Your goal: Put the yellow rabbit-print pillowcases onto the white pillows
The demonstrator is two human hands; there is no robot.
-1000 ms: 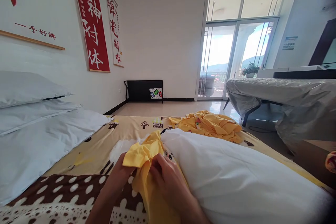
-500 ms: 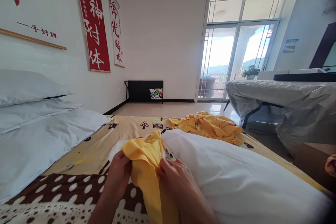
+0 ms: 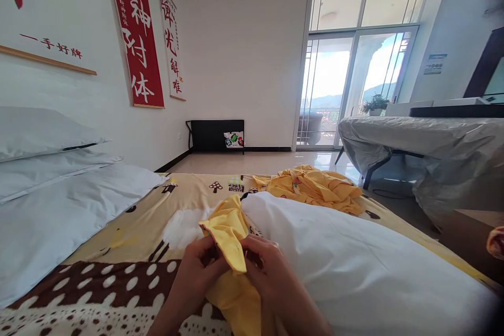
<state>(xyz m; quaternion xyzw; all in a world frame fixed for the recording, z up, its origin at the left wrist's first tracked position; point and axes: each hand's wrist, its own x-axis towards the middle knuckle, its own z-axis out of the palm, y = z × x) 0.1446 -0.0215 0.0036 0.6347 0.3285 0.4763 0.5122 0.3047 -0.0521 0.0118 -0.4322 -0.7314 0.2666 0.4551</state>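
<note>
My left hand [image 3: 202, 265] and my right hand [image 3: 268, 262] both grip a yellow pillowcase [image 3: 226, 226] close in front of me. The fingers of each are curled into the fabric, and some fingertips are hidden by its folds. One flap of the cloth folds over between the hands, while the rest hangs down toward me. A bit of cartoon print shows on it beside my right hand. To the right, a plump white pillow [image 3: 354, 252] lies on the bed, close to my right hand and forearm.
More yellow cloth [image 3: 315, 189] lies crumpled behind the pillow. White pillows [image 3: 79, 205] are stacked at the left on the patterned bedsheet [image 3: 189, 186]. Beyond the bed stand a plastic-covered table [image 3: 394, 128] and a black folded frame [image 3: 208, 136] against the wall.
My left hand has moved right and slightly down, closer to my right hand. The pillowcase's upper edge is now folded over between them. The pillow stays put.
</note>
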